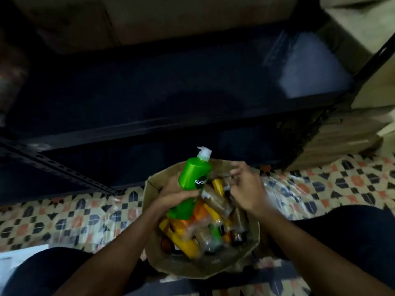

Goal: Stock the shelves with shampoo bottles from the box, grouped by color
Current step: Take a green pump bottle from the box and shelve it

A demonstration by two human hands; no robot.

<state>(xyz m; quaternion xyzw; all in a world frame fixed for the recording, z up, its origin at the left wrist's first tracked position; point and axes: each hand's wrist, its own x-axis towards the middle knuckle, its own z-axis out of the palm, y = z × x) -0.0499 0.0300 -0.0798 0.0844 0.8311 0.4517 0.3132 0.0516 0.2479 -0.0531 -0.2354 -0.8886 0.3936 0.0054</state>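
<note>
So, quick pass — one head view, blurred by motion.
Left hand [175,194]: fingers wrapped tight round the middle of one green bottle [191,184], held above the near-left part of the box.
Green bottle: 1 in hand, tilted a little right, white pump cap [204,153] on top, white lettering on its side, lower end down among the other bottles.
Right hand [248,189]: over the far-right side of the box, fingers curled in and pinching something small and dark; cannot tell what, too blurred.
Box [252,238]: 1 cardboard box, open, on the floor between the person's knees.
Box contents: a loose heap — at least 3 yellow or orange bottles [183,242], 1 more green one [214,230] low in the middle, several brownish see-through ones [215,198]; exact totals cannot be told.
Shelves [171,97]: 1 dark metal rack just beyond the far edge of the box, 2 levels in view.
Floor [64,221]: patterned tiles under a clear plastic sheet.
Knees: 2, in dark trousers [352,236], one at each side of the box.
</note>
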